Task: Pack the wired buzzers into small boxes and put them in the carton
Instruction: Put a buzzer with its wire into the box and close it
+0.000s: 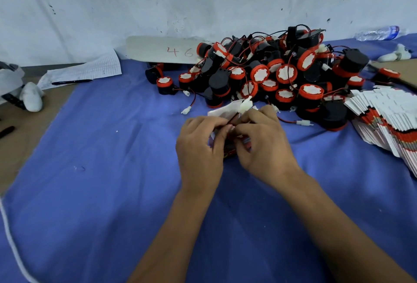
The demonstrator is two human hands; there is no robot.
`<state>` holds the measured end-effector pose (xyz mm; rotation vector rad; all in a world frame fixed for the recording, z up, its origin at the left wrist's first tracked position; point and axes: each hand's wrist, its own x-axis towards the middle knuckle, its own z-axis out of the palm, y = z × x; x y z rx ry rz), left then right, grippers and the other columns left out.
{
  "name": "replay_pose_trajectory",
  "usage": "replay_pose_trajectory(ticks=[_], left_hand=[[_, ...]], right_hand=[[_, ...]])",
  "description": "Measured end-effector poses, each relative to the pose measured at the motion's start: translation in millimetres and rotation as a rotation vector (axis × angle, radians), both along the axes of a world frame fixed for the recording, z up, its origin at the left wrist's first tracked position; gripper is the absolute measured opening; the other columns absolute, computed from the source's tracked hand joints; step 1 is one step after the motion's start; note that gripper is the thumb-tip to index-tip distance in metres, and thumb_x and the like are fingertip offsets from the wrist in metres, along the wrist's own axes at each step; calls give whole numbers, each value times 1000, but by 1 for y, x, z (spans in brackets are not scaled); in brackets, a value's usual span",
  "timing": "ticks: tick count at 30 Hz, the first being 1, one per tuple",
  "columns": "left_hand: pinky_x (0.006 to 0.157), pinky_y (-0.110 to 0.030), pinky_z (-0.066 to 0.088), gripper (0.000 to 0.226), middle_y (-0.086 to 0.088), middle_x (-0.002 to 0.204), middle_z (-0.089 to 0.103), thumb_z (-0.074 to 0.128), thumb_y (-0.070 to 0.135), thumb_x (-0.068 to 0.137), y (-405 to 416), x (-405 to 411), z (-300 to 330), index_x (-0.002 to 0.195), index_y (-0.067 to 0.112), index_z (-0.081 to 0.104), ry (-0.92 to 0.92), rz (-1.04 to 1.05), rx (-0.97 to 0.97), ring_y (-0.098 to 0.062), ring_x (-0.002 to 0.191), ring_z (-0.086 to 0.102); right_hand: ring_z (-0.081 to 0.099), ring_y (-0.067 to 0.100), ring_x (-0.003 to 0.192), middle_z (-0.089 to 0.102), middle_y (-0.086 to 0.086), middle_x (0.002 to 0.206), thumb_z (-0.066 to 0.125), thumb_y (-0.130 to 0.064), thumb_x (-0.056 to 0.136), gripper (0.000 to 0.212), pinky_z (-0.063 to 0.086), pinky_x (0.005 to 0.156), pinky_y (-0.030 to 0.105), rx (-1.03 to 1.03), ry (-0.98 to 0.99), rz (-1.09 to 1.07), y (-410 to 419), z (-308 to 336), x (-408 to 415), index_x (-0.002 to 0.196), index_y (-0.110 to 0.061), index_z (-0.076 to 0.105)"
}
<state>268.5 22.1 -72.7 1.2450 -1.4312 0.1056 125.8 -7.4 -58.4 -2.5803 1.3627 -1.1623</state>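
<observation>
Red small box — gripped between both hands — flap up.

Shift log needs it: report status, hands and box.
Both hands, left and right, gripping small box. White connector still sticking out. Nothing blocking.

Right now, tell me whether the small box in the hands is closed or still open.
Open. The small box has its white flap raised, and a white connector sticks out above both hands.
</observation>
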Motion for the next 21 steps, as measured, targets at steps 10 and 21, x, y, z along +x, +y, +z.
replay_pose_trajectory(ticks=[10, 21], left_hand=[[84, -13, 42, 13, 6, 100, 72, 70, 19, 93, -6, 11, -1, 101, 17, 81, -105, -91, 103, -19, 97, 58], [76, -20, 60, 46, 19, 101, 68, 88, 6, 79, -6, 18, -3, 95, 37, 57, 203, -268, 348, -2, 105, 67]], right_hand=[[67, 15, 84, 72, -5, 90, 69, -11, 97, 8, 53, 74, 29, 187, -543, 164, 2, 11, 2, 102, -14, 75], [58, 22, 75, 65, 1, 73, 83, -12, 84, 16, 51, 61, 41, -107, -188, -38, 3, 9, 2, 78, -8, 68]])
